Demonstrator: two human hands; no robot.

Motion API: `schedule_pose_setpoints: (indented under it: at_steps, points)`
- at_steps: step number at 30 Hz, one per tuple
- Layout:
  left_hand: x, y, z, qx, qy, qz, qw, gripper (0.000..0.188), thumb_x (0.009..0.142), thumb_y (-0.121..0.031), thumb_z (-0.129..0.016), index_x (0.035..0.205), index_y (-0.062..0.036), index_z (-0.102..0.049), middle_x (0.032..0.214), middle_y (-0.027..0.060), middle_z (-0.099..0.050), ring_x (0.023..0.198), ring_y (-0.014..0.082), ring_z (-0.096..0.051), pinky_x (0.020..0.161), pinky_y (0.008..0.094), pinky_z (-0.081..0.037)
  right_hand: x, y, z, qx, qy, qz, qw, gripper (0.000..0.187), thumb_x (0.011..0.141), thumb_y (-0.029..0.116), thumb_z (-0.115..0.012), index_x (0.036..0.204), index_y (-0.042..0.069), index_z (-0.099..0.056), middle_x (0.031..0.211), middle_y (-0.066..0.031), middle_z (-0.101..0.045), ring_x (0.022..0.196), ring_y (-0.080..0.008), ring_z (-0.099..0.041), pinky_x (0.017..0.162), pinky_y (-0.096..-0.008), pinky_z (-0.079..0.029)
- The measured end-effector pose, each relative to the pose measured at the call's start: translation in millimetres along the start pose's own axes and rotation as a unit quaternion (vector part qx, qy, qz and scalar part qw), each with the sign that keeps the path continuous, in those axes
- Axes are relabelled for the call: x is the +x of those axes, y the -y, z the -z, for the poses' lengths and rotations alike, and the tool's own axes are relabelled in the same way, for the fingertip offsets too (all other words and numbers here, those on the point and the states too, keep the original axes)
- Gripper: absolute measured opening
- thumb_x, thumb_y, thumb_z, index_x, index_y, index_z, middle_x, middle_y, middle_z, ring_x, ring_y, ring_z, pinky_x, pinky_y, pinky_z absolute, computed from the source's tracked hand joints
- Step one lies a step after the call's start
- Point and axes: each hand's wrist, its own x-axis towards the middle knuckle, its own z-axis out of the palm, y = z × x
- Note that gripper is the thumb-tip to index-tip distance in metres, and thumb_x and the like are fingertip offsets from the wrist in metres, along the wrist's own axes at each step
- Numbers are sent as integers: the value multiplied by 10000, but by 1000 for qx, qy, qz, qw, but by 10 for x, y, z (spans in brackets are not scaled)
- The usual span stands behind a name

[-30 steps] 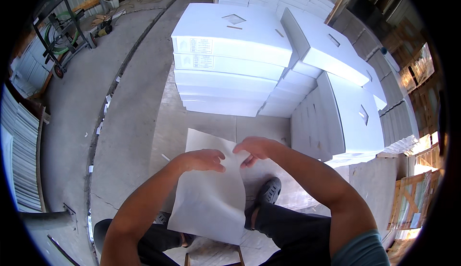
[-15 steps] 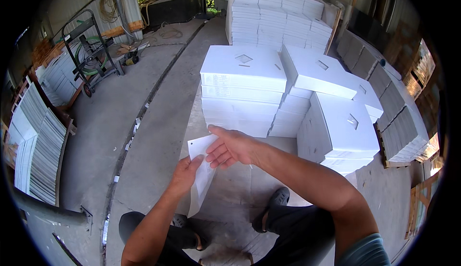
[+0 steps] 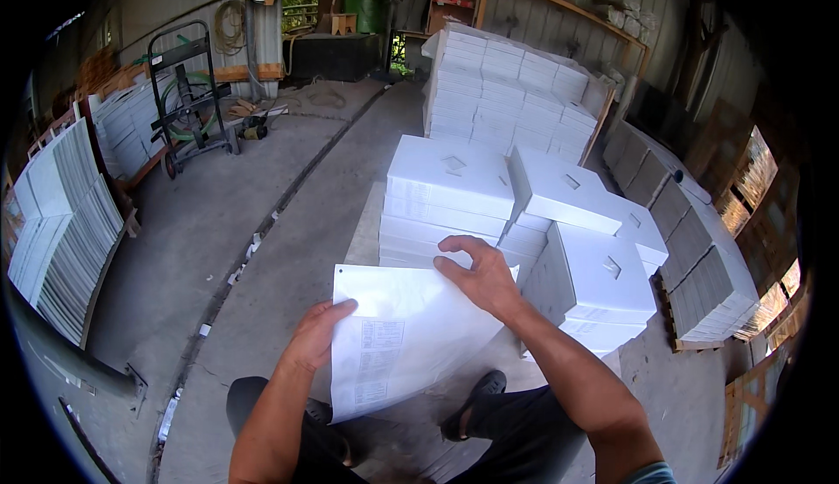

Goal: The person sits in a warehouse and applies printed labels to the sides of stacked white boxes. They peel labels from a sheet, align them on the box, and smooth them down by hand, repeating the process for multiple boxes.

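Observation:
A thin white sheet (image 3: 437, 335), with a small hole near one corner and a printed block on its left part, is spread in front of me at about knee height. My left hand (image 3: 316, 331) holds its left edge, thumb on the front face and the other fingers behind. At the upper edge is my right hand (image 3: 481, 276), thumb and forefinger apart in a curve, the thumb tip by the sheet's rim. Beyond the sheet stands a stack of white cartons (image 3: 447, 178), partly hidden by it; more white cartons (image 3: 603, 279) stand to the right.
Behind is a tall pile of white boxes (image 3: 516, 82). Grey-white stacks on pallets (image 3: 708, 266) line the right side. To the left are a black hand truck (image 3: 188, 91) and leaning white panels (image 3: 65, 231). A narrow groove with white scraps (image 3: 249, 248) crosses the concrete floor.
The sheet, seen narrow and bent before, now lies spread out facing me. My right hand has moved right, from near my left hand to the sheet's upper edge. The view has tilted up.

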Motion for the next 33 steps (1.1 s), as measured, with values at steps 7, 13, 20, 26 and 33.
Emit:
schedule_pose_setpoints:
  at_steps: [7,13,20,26,33]
  points:
    - [4,-21,154,-5,14,-1,1000,349,973,-215,-632,1154,83,-649,1089,166,-716,933,234,-716,831,338,-579,-156,197,-100,-10,99,10,995,414,875,274,-726,1189,16,-644,1134,-184,-706,1069,-352,-662,928,-406,-520]
    - [81,14,225,-13,-3,3,1000,398,968,-223,-644,1203,96,-603,1099,195,-702,957,261,-719,850,376,-597,-186,173,-268,-139,38,132,981,374,844,228,-734,1158,41,-652,1143,-175,-684,1140,-368,-610,1046,-433,-419]
    - [92,7,252,-49,-5,-11,999,433,979,-248,-614,1234,101,-584,1157,218,-678,1020,294,-701,890,401,-584,-160,190,-268,-198,-3,226,954,414,811,217,-746,1166,27,-652,1291,-144,-563,1281,-316,-487,1077,-463,-369]
    - [138,55,270,-80,-1,-15,997,484,983,-264,-597,1294,103,-550,1203,222,-663,1060,310,-685,932,415,-564,-178,234,-277,-227,-85,243,939,445,794,206,-763,1162,-12,-637,1288,-167,-542,1267,-365,-479,1031,-503,-373]
    - [120,77,217,-130,3,-26,991,482,984,-267,-592,1283,109,-561,1209,216,-660,1054,301,-679,940,396,-544,-225,182,-285,-175,-21,216,960,479,842,269,-743,1217,0,-618,1353,-171,-532,1289,-358,-485,1075,-471,-380]
